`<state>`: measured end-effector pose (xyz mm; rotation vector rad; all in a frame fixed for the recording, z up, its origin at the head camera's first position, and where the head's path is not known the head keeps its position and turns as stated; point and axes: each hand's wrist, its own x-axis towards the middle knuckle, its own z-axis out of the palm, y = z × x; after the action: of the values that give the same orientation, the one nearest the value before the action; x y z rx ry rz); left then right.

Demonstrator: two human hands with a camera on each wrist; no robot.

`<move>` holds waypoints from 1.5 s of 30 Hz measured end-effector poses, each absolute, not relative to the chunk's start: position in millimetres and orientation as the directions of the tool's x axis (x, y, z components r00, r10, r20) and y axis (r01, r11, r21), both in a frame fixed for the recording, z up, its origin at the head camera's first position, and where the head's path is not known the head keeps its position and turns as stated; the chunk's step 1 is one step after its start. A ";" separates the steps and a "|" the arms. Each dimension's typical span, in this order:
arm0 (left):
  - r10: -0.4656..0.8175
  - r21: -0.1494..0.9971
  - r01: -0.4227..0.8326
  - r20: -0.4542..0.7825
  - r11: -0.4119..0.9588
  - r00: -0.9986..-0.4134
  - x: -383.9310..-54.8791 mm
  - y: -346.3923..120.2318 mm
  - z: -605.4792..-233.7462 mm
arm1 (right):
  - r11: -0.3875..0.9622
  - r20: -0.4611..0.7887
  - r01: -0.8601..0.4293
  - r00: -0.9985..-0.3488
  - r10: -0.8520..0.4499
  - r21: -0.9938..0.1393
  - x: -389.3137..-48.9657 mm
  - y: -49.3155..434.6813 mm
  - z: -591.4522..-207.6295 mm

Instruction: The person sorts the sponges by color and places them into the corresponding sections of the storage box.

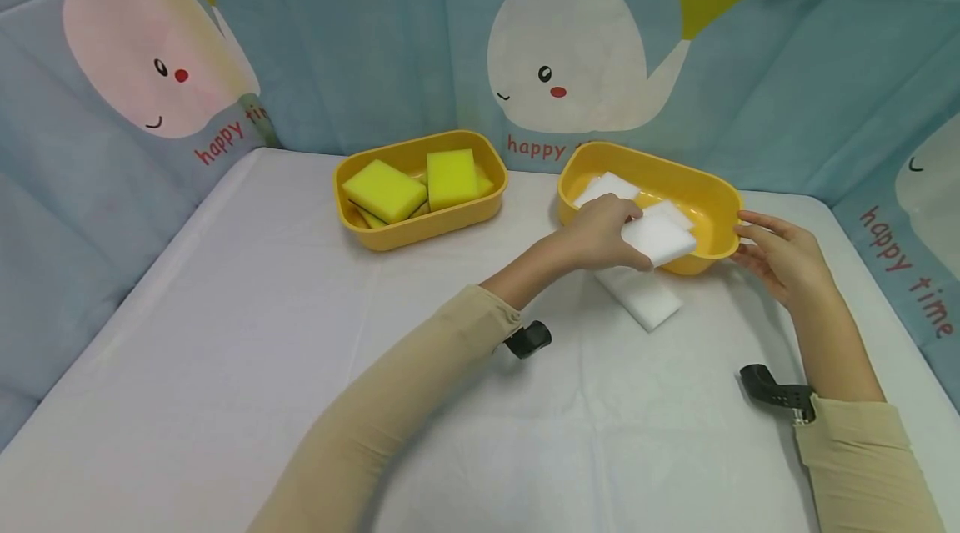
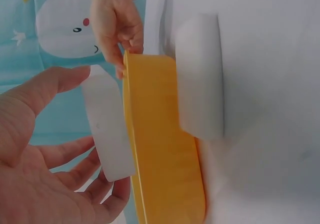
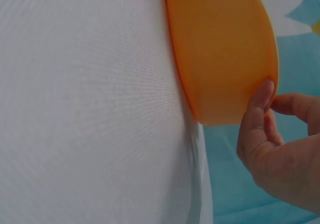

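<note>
My left hand (image 1: 600, 234) grips a white sponge block (image 1: 662, 241) between thumb and fingers, above the near rim of the right-hand yellow plastic tub (image 1: 712, 208). In the left wrist view the held white block (image 2: 107, 126) is by the tub's rim. Other white sponge blocks (image 1: 609, 184) lie inside that tub, partly hidden by the left hand and the held block. On the table just in front of it lies one more white block (image 1: 645, 301). At the tub's right end, my right hand (image 1: 789, 256) pinches the rim, thumb and fingers on either side (image 3: 282, 149).
Left of it on the white-covered table (image 1: 450, 433) stands a second yellow tub (image 1: 442, 224) with several yellow sponges (image 1: 386, 189) in it. A blue curtain (image 1: 360, 41) printed with whales hangs behind and along the sides. Black camera mounts (image 1: 528, 339) sit at both wrists.
</note>
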<state>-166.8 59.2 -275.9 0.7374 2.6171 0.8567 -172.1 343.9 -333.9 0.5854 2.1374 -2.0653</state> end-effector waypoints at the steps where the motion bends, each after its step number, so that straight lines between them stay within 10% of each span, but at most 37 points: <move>1: 0.544 0.615 0.372 -0.111 0.695 -0.832 -167.9 60.4 -275.6 | -0.003 -0.343 0.349 -0.919 0.195 -0.937 -172.1 344.0 -333.8; 45: 0.380 0.560 0.241 -0.145 0.793 -0.914 -203.7 104.4 -271.8 | 0.002 -0.362 0.370 -0.911 0.197 -0.929 -172.2 344.4 -333.0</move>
<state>-203.7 104.4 -271.8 0.4812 2.7331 0.8050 -172.2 344.4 -333.0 0.6076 2.1294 -2.0444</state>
